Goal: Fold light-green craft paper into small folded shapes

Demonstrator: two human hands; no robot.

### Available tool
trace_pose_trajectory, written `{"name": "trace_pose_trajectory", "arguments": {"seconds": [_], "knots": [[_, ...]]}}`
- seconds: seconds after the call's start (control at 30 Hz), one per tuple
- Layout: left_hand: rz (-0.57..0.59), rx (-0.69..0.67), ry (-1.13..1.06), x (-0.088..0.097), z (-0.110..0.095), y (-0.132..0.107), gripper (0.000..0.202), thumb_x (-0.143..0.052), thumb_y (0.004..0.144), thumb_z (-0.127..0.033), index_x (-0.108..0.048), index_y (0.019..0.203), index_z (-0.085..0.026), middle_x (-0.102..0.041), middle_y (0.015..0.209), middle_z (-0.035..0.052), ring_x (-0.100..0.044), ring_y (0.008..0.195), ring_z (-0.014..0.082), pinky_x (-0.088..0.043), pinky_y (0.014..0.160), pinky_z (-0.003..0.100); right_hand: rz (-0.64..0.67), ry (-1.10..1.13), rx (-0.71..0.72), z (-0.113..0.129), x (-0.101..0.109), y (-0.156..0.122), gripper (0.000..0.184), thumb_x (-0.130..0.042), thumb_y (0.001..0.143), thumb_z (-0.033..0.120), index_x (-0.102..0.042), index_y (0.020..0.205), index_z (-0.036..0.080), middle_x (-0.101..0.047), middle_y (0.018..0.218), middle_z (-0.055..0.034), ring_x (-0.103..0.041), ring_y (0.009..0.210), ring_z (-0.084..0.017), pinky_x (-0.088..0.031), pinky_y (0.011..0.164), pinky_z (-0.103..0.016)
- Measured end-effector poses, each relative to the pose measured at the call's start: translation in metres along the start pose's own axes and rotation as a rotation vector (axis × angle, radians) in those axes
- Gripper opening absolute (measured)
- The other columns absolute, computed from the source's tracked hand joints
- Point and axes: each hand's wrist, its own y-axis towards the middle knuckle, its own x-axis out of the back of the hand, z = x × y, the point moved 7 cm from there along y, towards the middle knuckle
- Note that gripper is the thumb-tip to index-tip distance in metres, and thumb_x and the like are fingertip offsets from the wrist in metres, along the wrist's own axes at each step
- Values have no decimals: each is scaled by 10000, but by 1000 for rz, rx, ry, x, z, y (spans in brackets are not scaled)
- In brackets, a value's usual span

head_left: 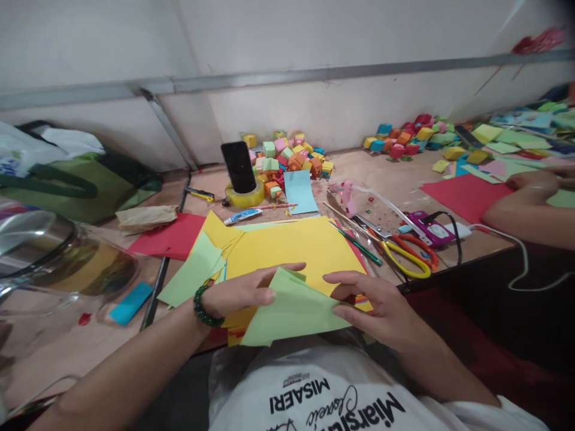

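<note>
Head view: scissors [408, 254] lie near green sheet [291, 311].

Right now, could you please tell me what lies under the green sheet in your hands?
A large yellow sheet lies under the green sheet, held by left hand and right hand. What the green covers there is hidden.

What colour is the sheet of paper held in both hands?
Light green paper, clearest in the head view.
</note>
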Motion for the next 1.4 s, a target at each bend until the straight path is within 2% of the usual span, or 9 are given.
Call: {"name": "trace_pose_trajectory", "arguments": {"seconds": [0.1,0.2,0.27,0.33,0.57,0.8,1.07,1.2,1.4], "knots": [[69,56,-32,-4,10,1,741,-818,621,-478,-597,1270,-197,-664,1208,105,-638,1032,246,-507,847,310,-8,0,-20,-1,2,-1,330,-603,822,190,-602,1151,211,-697,745,-7,-633,636,-123,-552,617,-238],[-5,143,-79,-2,22,2,461,-781,665,-507,-735,932,-134,-746,885,72,-663,708,160,-511,660,236,-23,-6,-27,-1,2,-1,323,-592,832,211,-607,1154,209,-692,740,-8,-624,622,-118,-542,606,-230],[-58,172,-111,0,27,3,439,-771,661,-542,-731,767,-118,-728,721,46,-616,572,118,-488,588,212,-28,-17,-31,-1,2,-2,321,-589,836,219,-610,1157,209,-692,739,-7,-625,625,-116,-542,614,-228],[-97,181,-143,1,31,3,438,-782,646,-542,-718,709,-114,-712,667,34,-597,538,104,-480,574,202,-23,-34,-36,-1,2,-4,319,-591,836,221,-615,1153,210,-695,744,-10,-628,635,-119,-542,620,-229],[-167,186,-341,-4,31,0,410,-824,611,-485,-727,751,-112,-732,715,58,-653,626,135,-513,639,213,-32,30,-47,-8,0,-7,308,-582,859,249,-612,1164,223,-672,725,-5,-606,617,-114,-513,593,-221],[-273,163,-389,-4,28,-3,381,-838,589,-453,-718,726,-118,-724,702,46,-641,602,132,-491,566,202,9,124,-127,-17,-3,-9,337,-574,869,344,-603,1175,208,-652,723,-20,-592,621,-122,-465,539,-219],[-243,175,-172,-7,28,0,444,-747,664,-565,-703,722,-127,-687,679,21,-576,565,105,-430,544,200,92,240,-259,-13,-9,6,424,-689,756,372,-590,1132,204,-615,684,7,-556,585,-111,-424,518,-218],[-209,125,-41,-17,20,3,476,-717,674,-598,-703,762,-130,-649,666,-1,-524,575,94,-401,555,197,62,239,-270,-16,-12,17,431,-727,710,345,-569,1084,201,-590,645,37,-540,567,-104,-429,531,-225],[-471,-103,9,1,-2,0,275,-808,606,-389,-727,717,-151,-676,704,6,-541,648,119,-441,635,227,25,167,-213,-18,-14,16,353,-686,757,318,-565,1070,209,-610,646,37,-550,562,-104,-447,552,-233]]}}
